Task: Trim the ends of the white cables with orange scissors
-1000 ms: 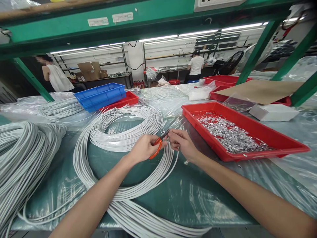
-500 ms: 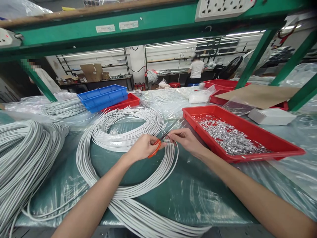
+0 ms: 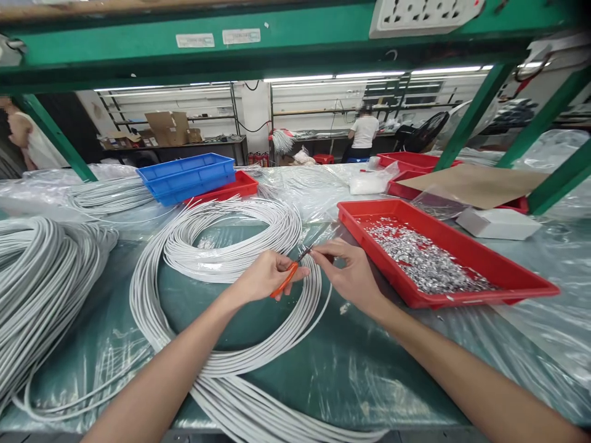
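Over the tabletop, just right of the smaller cable coil, the two hands met at the tips of the scissors. The left hand was closed around their orange handles, with the dark blades slanting up and away towards the other hand. The right hand had its thumb and forefinger brought together in a pinch at the blade tips; it seemed to grip a thin cable end, though that spot was too small to be sure.

Beneath the hands, the larger cable coil curved round in a wide, pale loop, partly under the smaller one. One loose strand bowed outward from its right side. A thick cable bundle filled the left side of the tabletop.

To the right of the hands was the long red tray, holding a spread of small silver pieces (shiny as foil scraps). Behind it were the white box and the brown sheet. The blue tray rested tilted on the smaller red tray, beyond the coils. In the background, a person in a white top faced the far shelves.
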A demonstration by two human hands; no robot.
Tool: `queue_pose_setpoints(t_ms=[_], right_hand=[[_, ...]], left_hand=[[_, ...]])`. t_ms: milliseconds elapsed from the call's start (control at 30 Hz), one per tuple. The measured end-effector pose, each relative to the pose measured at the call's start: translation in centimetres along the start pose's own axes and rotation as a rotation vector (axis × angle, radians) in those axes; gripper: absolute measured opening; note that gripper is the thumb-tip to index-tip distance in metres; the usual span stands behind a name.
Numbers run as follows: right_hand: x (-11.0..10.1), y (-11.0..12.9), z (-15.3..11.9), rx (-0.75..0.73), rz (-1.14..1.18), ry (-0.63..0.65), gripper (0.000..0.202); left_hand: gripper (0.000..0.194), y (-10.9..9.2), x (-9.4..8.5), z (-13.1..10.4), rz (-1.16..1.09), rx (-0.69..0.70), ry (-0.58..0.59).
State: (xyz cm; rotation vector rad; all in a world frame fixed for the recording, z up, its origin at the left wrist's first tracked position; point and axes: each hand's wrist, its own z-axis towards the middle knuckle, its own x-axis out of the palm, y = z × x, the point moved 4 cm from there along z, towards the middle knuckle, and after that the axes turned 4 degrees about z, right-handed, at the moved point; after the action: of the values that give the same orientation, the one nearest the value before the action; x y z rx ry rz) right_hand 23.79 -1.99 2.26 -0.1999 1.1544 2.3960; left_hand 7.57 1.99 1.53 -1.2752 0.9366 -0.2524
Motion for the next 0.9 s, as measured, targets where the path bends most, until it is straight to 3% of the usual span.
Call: queue_pose_setpoints(t_ms=[167,333,500,700,900], right_hand=[[-0.1,0.6,-0.3,-0.056,-0.127,-0.056,0.014],[-0.2,0.2,-0.4,0.029,-0.070,-0.099,0.011],[0.1,-0.7,-0.2,0.184,0.075,-0.039,0.017],[0.6,-1.0,0.0,0.208,0.227,0.016,0.023],[1.3,-2.0,0.1,0.250,0.339,0.057,0.034]], left_hand=[[0.046,0.1,0.2,0.1,-0.019,-0.027,0.019],[0.048,0.0,0.4,0.1,-0.023,-0.053,0.002],[0.048,-0.1,0.6,0.1,-0.019,-0.064,-0.009],[0.048,0.2,0.5,0.2,0.017,-0.071,-0.046],[0.049,1.3,0.1,0.4,0.231,-0.020,-0.165]])
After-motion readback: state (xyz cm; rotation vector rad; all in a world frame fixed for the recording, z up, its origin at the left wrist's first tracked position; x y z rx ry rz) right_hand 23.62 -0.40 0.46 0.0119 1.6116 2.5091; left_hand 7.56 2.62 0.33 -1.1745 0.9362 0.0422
